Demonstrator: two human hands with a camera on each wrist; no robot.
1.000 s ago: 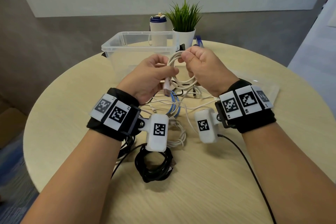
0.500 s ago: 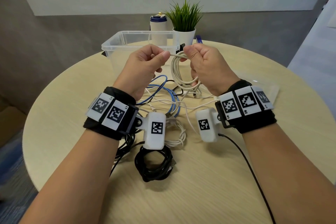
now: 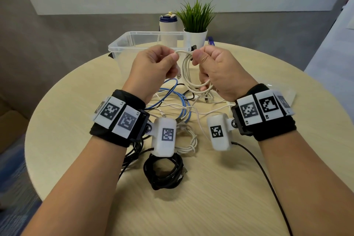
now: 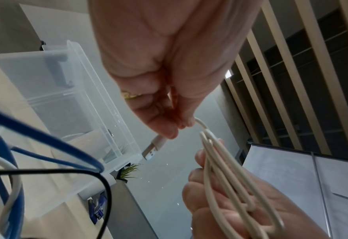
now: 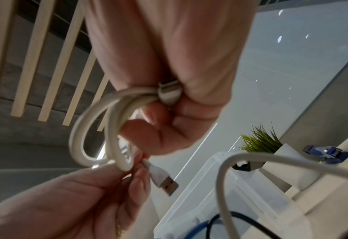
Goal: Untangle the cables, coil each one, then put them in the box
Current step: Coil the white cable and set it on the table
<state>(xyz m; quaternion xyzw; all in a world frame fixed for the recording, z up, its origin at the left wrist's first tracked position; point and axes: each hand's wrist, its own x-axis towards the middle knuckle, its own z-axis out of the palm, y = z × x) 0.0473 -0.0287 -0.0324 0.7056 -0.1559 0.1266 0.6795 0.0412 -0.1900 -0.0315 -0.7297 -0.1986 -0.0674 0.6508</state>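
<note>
Round pale wood table (image 3: pixel 239 188) holds one clear box (image 3: pixel 122 48), one black coil (image 3: pixel 162 174) and a loose tangle of blue and white cables (image 3: pixel 183 109). Your left hand (image 3: pixel 153 71) pinches the white cable (image 3: pixel 186 67) by its USB end; just beside it, your right hand (image 3: pixel 218 74) clutches that cable's loops.
</note>
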